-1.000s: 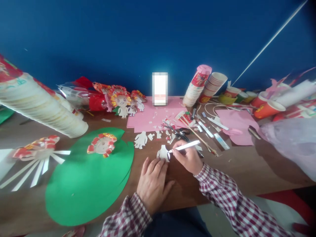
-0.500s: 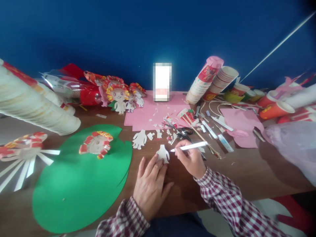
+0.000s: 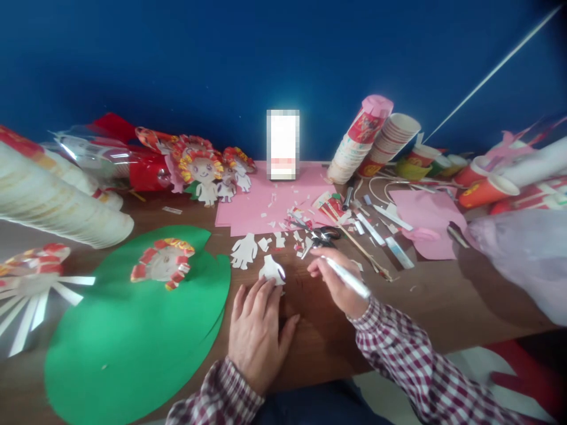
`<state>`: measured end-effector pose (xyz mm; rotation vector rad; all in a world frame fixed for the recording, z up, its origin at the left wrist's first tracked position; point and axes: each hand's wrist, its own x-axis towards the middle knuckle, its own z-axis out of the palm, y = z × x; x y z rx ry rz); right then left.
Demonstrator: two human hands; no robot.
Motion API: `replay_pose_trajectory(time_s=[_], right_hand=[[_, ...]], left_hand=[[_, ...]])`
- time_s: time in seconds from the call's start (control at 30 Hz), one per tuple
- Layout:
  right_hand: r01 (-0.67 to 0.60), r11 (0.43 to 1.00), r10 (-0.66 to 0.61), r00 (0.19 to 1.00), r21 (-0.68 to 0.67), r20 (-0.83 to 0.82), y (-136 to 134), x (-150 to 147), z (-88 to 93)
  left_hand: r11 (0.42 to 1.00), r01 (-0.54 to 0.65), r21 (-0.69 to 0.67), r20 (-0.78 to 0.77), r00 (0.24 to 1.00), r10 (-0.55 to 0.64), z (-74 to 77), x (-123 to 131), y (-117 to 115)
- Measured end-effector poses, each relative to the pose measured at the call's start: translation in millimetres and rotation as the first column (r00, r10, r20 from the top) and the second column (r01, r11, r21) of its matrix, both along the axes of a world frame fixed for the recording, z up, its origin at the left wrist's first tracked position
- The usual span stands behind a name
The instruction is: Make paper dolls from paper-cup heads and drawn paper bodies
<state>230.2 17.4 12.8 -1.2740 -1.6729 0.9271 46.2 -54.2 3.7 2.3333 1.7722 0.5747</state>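
Paper cutout is pinned on the table by the flat left hand; pen is gripped in the right hand. Probably light, easily creased, best held by its edges; thickness can't really be judged.

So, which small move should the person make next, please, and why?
Probably bring the white pen to the left edge of the small paper cutout. A dark mark shows on its right edge, while the visible left edge looks plain. The left hand rests on its lower part, and the right hand holds the pen clear of it.
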Motion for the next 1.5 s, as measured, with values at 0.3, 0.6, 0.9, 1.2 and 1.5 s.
replay_pose_trajectory(time_s=[0.3,0.6,0.9,1.2,1.5], right_hand=[[-0.513,0.803,0.125,0.643,0.304,0.756,-41.6,12.2,0.3],[-0.447,0.838,0.052,0.637,0.314,0.769,-43.0,-11.9,-3.8],[-0.440,0.836,0.004,0.603,0.329,0.798,-74.0,1.6,-4.5],[-0.330,0.896,-0.013,0.650,0.298,0.760,-44.2,-28.6,1.5],[-0.344,0.891,-0.020,0.621,0.296,0.783,-78.5,-9.4,-7.0]], left_hand=[[0.998,-0.041,0.054,-0.034,0.999,0.043,1.5,0.6,-2.3],[0.994,-0.057,0.089,-0.057,0.996,0.062,-2.8,1.7,-3.0],[0.989,-0.065,0.132,-0.086,0.993,0.077,-3.2,2.1,-5.0],[0.989,-0.064,0.131,-0.125,0.989,0.081,-4.7,3.8,-5.4],[0.985,-0.026,0.173,-0.114,0.992,0.046,-10.7,0.4,-5.1]])
